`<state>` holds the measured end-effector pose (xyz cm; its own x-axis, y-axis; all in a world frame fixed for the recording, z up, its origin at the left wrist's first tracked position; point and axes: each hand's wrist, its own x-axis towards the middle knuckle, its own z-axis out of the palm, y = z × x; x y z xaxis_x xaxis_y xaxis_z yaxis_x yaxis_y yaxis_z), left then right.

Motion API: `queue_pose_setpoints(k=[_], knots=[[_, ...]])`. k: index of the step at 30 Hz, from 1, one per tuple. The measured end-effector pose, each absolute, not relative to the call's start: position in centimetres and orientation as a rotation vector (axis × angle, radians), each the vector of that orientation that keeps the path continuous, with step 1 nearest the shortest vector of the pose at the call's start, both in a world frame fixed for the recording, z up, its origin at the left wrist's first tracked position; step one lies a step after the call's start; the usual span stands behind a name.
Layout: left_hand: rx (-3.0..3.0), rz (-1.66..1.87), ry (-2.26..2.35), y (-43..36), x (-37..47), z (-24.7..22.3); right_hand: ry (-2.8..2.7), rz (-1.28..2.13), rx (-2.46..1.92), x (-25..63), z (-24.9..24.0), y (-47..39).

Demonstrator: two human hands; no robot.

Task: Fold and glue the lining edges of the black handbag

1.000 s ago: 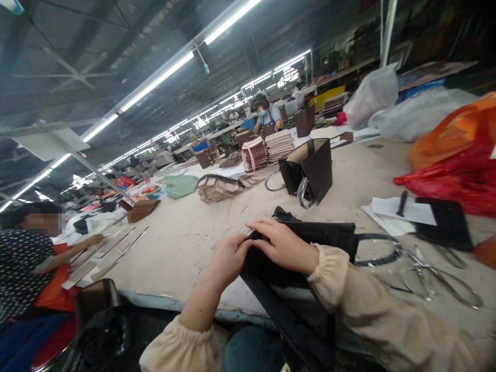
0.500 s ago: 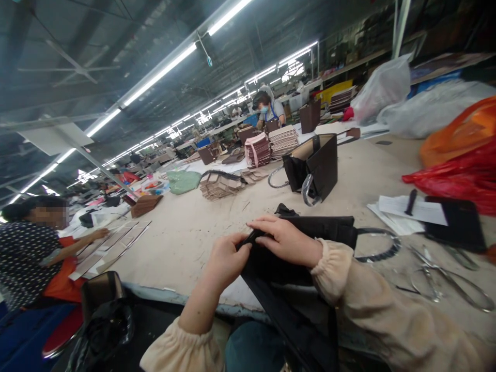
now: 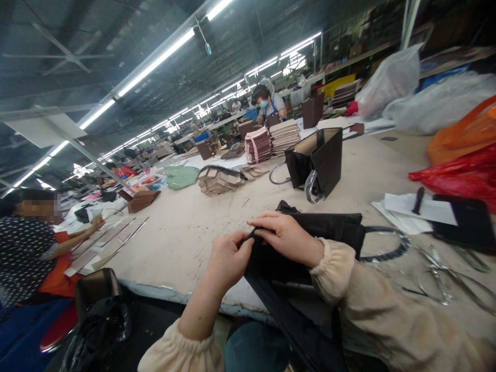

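A black bag (image 3: 329, 225) lies at the near edge of the table, its dark fabric hanging over the edge toward my lap. My left hand (image 3: 231, 258) pinches the bag's black edge between thumb and fingers. Right beside it, my right hand (image 3: 284, 237) grips the same edge, fingers bent over the fabric. A handle wrapped in clear plastic (image 3: 387, 245) extends from the bag's right side. Beyond my hands stands a second dark bag (image 3: 325, 165), its top open and its handles wrapped too.
Scissors (image 3: 445, 271), papers (image 3: 422, 209) and a black flat piece (image 3: 468, 222) lie at right, below red plastic (image 3: 461, 175). Stacked pieces (image 3: 220, 181) sit farther back. At left, a person in a dotted top (image 3: 25, 253) handles flat panels (image 3: 106, 243).
The camera view has shifted slightly. Both my hands keep hold of the bag's edge, almost unmoved. The hand of the person at left has shifted a little.
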<state>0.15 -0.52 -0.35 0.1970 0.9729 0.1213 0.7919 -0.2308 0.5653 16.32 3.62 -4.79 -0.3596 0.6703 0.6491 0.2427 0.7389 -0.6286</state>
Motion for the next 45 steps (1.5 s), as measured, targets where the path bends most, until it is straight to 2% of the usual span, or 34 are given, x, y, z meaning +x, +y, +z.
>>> queue_pose_setpoints(k=[45], knots=[[2.086,0.66,1.742,-0.58,0.21,-0.7,-2.039,0.507,-0.654,17.13,-4.6,3.46]])
